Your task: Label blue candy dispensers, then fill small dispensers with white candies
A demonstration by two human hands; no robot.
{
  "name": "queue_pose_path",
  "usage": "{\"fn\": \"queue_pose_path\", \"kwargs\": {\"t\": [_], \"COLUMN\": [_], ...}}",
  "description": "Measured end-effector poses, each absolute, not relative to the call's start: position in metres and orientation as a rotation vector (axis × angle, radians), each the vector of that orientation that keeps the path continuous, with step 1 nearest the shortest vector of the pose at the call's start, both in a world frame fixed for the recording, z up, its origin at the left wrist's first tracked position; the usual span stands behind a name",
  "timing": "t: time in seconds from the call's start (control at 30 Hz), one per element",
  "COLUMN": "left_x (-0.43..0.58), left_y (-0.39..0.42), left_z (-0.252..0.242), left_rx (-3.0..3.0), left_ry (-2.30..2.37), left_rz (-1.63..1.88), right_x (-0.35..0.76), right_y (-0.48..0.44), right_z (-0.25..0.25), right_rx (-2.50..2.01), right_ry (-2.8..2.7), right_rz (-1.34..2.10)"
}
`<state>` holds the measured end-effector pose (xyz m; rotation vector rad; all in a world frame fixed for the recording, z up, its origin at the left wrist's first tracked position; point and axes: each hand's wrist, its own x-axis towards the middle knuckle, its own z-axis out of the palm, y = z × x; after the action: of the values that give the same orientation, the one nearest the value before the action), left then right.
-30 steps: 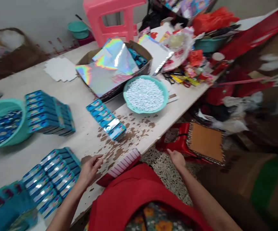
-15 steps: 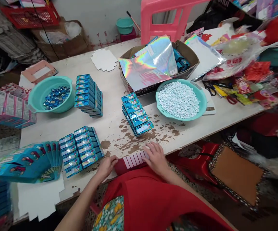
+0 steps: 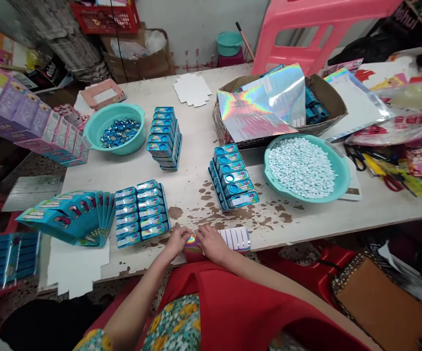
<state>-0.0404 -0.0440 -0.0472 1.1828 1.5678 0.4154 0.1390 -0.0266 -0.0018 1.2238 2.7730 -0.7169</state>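
Note:
At the table's front edge lies a shiny sticker sheet [image 3: 235,239] with a row of white labels. My left hand [image 3: 179,241] pinches its left end, fingertips pressed together. Close beside it, my right hand [image 3: 213,243] has bent fingers gripping the same end, and its wrist lies over part of the sheet. Just beyond my hands stands a stack of blue tins [image 3: 236,178] with round recesses. Left of my hands, two rows of blue tins [image 3: 141,214] sit in a display box. Farther back is another stack of blue tins [image 3: 164,136].
A turquoise bowl of small white candies [image 3: 302,168] stands at right, a bowl of round blue metallic pieces [image 3: 116,129] at left. Behind is a cardboard box [image 3: 331,107] topped by holographic sheets [image 3: 262,102]. Fanned blue printed cards [image 3: 72,217] overhang the left front.
My right hand has moved left along the sticker sheet, from its labels to its left end, and its spread fingers have drawn together. The view has shifted left.

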Motion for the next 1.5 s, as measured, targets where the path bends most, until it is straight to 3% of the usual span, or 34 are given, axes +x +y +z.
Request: {"fn": "queue_pose_path", "kwargs": {"t": [0.43, 0.6, 0.77, 0.9, 1.0, 1.23, 1.37, 1.5], "left_x": [-0.036, -0.030, -0.019, 0.003, 0.023, 0.049, 0.061, 0.067], "left_y": [-0.035, -0.035, -0.020, 0.007, 0.028, 0.080, 0.101, 0.111], "left_z": [-0.050, -0.045, 0.021, 0.088, 0.108, 0.113, 0.112, 0.095], "left_rx": [1.202, 1.242, 1.399, 1.409, 1.358, 1.237, 1.223, 1.172], "left_ry": [1.659, 1.730, 1.664, 1.185, 1.093, 1.108, 1.075, 1.074], "left_rz": [0.353, 0.279, 0.509, 0.615, 0.546, 0.619, 0.650, 0.673], "right_x": [0.145, 0.161, 0.197, 0.212, 0.213, 0.222, 0.231, 0.232], "right_y": [-0.022, -0.023, -0.009, 0.009, 0.025, 0.071, 0.090, 0.101], "right_z": [-0.007, 0.032, 0.102, 0.134, 0.140, 0.126, 0.110, 0.094], "right_rx": [1.048, 1.255, 1.820, 1.937, 2.052, 2.554, 2.702, 2.815], "right_ry": [2.862, 2.861, 2.701, 2.666, 2.711, 2.701, 2.559, 2.412], "right_rz": [-0.661, -0.908, -1.527, -1.689, -1.568, -0.844, -0.827, -1.069]}}
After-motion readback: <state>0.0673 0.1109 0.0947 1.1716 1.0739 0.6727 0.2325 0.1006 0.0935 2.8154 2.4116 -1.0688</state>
